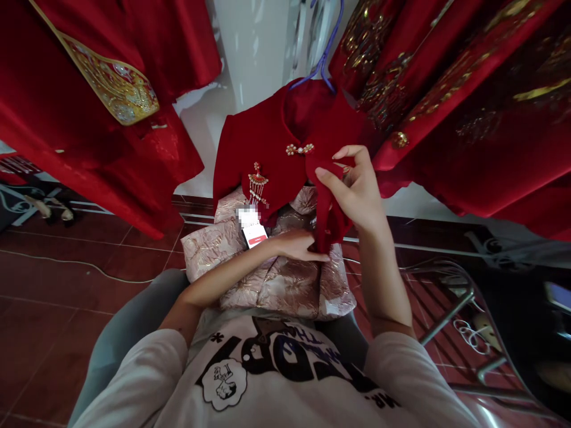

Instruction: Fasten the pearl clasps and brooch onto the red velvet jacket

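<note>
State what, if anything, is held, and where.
The red jacket, by the lower end of its front edge, in the left hand; whether the right hand grips anything is unclear.

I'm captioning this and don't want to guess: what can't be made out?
All in the head view:
White-and-red rectangular item: upper part pixelated.
Left hand's full grip: dark red cloth jacket overlaps its fingers.
Right hand's lower fingers: partly behind its palm.
Pale-screened device: blurred, cut off by the right edge.
</note>
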`<action>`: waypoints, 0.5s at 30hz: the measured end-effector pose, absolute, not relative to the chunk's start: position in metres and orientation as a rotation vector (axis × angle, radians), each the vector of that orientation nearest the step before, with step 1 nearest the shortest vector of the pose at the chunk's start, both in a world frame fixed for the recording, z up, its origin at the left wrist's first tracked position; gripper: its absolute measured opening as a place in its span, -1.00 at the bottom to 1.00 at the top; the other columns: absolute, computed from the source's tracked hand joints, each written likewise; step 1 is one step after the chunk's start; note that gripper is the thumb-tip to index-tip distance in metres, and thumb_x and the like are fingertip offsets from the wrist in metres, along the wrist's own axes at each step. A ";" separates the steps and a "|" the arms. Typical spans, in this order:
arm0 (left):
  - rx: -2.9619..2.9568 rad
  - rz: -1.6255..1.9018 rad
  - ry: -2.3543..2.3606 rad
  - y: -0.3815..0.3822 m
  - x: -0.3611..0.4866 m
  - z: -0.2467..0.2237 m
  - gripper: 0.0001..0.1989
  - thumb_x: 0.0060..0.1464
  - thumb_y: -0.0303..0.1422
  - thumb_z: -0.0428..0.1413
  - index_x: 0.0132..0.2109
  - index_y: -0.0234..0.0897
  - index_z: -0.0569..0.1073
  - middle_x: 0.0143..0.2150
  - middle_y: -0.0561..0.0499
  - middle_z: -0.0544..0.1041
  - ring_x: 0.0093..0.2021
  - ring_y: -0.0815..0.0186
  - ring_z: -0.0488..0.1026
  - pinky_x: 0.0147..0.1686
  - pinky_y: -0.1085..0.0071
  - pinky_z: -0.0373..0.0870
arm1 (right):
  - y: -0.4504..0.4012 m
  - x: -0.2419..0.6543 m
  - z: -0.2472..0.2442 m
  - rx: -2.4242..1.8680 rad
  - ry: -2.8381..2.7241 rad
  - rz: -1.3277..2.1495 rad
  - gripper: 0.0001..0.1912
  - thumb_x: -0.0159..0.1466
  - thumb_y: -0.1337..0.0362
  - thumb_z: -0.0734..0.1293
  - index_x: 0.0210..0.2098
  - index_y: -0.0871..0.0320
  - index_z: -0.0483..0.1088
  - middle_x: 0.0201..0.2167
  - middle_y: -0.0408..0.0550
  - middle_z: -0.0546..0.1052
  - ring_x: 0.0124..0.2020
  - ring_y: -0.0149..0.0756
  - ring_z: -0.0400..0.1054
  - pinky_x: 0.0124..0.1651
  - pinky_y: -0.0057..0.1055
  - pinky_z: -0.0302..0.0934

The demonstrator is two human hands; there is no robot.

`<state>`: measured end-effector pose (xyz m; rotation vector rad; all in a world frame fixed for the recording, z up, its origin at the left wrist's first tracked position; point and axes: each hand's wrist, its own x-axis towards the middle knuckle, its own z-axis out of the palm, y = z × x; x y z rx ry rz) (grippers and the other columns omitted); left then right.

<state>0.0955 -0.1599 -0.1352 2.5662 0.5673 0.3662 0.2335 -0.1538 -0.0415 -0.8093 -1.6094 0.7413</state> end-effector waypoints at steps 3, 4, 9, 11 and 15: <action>2.488 0.699 0.658 -0.149 0.079 -0.132 -0.63 0.29 -0.13 0.14 0.01 -0.38 0.47 -0.03 -0.19 0.57 -0.03 0.10 0.54 0.02 0.20 0.50 | -0.158 0.233 -0.045 -0.742 -1.680 0.868 -0.56 0.25 0.00 0.47 -0.04 -0.03 0.24 -0.35 -0.22 0.33 -0.52 -0.50 0.26 -0.59 -0.54 0.19; 2.455 0.873 0.736 -0.143 0.073 -0.132 -0.57 0.26 -0.09 0.17 0.07 -0.37 0.44 0.07 -0.24 0.51 0.09 0.06 0.48 0.12 0.14 0.45 | -0.160 0.233 -0.044 -0.722 -1.703 0.895 -0.57 0.25 0.02 0.48 -0.03 -0.04 0.25 -0.34 -0.21 0.35 -0.52 -0.50 0.26 -0.59 -0.53 0.19; 2.237 1.500 0.985 -0.108 0.039 -0.140 -0.49 0.26 0.04 0.14 0.20 -0.12 0.34 0.26 -0.17 0.29 0.35 0.08 0.21 0.36 0.05 0.17 | -0.166 0.231 -0.036 -0.705 -1.784 0.917 -0.72 0.28 0.05 0.46 -0.15 0.03 0.39 -0.30 -0.17 0.42 -0.55 -0.53 0.25 -0.56 -0.51 0.22; 2.089 1.641 1.091 -0.092 0.027 -0.145 -0.54 0.30 0.03 0.09 0.21 -0.05 0.33 0.24 -0.14 0.29 0.35 0.10 0.19 0.36 0.07 0.17 | -0.168 0.229 -0.034 -0.722 -1.808 0.930 -0.74 0.31 0.03 0.43 -0.14 0.05 0.44 -0.33 -0.18 0.45 -0.56 -0.54 0.25 -0.54 -0.51 0.24; 1.898 1.737 1.280 -0.072 0.014 -0.154 -0.56 0.28 -0.09 0.16 0.23 -0.03 0.30 0.23 -0.15 0.26 0.30 0.08 0.21 0.32 0.08 0.19 | -0.174 0.222 -0.036 -0.733 -1.837 1.001 -0.58 0.42 -0.06 0.25 0.13 0.00 0.44 -0.31 -0.13 0.50 -0.42 -0.43 0.39 -0.47 -0.48 0.33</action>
